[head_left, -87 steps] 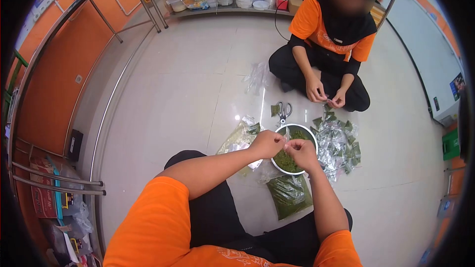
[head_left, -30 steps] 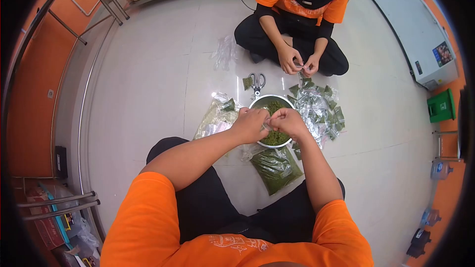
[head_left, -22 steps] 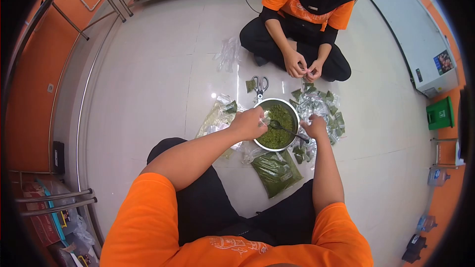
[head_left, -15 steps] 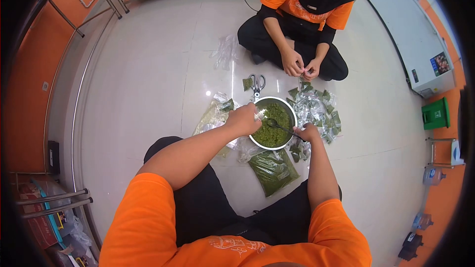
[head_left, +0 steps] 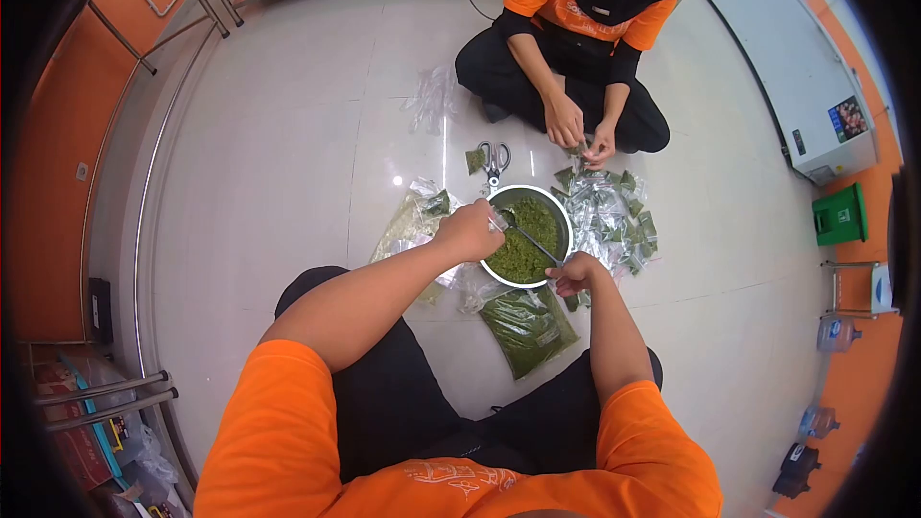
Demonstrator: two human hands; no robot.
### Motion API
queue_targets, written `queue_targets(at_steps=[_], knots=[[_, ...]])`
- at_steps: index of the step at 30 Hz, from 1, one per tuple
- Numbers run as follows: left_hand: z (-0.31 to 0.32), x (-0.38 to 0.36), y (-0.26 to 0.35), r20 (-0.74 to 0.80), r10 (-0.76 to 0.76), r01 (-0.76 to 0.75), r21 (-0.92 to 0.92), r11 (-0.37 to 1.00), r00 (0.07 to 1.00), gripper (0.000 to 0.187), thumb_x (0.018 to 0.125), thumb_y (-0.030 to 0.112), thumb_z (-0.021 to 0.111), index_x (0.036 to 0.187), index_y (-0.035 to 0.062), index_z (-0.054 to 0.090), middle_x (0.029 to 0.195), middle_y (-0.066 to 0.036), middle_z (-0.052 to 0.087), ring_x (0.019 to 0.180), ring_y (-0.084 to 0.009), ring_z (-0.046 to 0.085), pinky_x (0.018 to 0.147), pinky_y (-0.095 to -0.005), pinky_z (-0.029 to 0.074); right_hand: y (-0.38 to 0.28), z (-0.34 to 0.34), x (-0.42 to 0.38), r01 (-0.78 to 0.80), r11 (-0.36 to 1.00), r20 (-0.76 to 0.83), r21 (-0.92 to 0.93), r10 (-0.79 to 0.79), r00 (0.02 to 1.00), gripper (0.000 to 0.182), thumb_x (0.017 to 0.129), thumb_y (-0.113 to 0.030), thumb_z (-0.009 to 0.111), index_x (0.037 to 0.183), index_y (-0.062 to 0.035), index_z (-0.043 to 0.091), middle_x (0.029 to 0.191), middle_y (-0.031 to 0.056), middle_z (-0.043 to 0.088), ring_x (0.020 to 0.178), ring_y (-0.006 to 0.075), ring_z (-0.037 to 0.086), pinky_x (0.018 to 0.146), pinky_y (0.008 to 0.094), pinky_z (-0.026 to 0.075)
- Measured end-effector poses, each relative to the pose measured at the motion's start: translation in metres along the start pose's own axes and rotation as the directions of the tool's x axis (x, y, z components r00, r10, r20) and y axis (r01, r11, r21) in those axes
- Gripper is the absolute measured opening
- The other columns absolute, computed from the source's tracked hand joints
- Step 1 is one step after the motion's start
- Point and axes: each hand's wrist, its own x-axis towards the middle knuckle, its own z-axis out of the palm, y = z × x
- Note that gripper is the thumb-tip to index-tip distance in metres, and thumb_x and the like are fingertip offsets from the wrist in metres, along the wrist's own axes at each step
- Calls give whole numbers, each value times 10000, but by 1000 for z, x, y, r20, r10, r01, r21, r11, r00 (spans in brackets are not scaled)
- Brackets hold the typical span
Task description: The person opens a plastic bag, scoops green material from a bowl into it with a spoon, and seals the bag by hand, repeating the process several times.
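Note:
A round metal bowl (head_left: pixel 570 247) of chopped green filling (head_left: pixel 523 254) stands on the floor in front of me. My left hand (head_left: pixel 470 232) is closed on a small clear plastic bag (head_left: pixel 498 219) over the bowl's left rim. In my right hand (head_left: pixel 574 273) is the handle of a dark spoon (head_left: pixel 535 244), its head up at the bag's mouth. What the spoon carries is too small to make out. A large flat bag of green filling (head_left: pixel 530 331) lies between the bowl and my legs.
Small filled packets (head_left: pixel 614 221) lie heaped right of the bowl. Scissors (head_left: pixel 495 161) and one packet (head_left: pixel 475 161) rest beyond it, empty plastic bags (head_left: pixel 408 225) to its left. Across from me another person (head_left: pixel 595 48) sits cross-legged, handling a small packet.
My right hand has shifted left and down, and the spoon's head has risen from the filling to the bag in my left hand. The other person's hands have moved slightly.

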Motion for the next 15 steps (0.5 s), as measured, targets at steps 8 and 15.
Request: queue_targets(at_steps=[8, 15], knots=[[-9, 22, -15, -155, -25, 12, -87, 996, 988, 510, 753, 332, 734, 1133, 21, 598, 1030, -227, 678, 986, -360, 662, 855, -417, 523, -8, -21, 4, 184, 717, -32, -673, -277, 960, 252, 821, -320, 731, 819, -70, 763, 704, 41, 709, 620, 159, 659, 611, 350, 527], [-39, 13, -8, -257, -47, 11, -141, 990, 965, 506, 777, 324, 710, 1124, -27, 599, 1012, -183, 693, 963, -325, 675, 867, -385, 520, -27, 26, -18, 230, 633, -256, -739, -580, 773, 301, 770, -343, 786, 892, -71, 747, 869, 156, 722, 845, 318, 706, 760, 419, 552]])
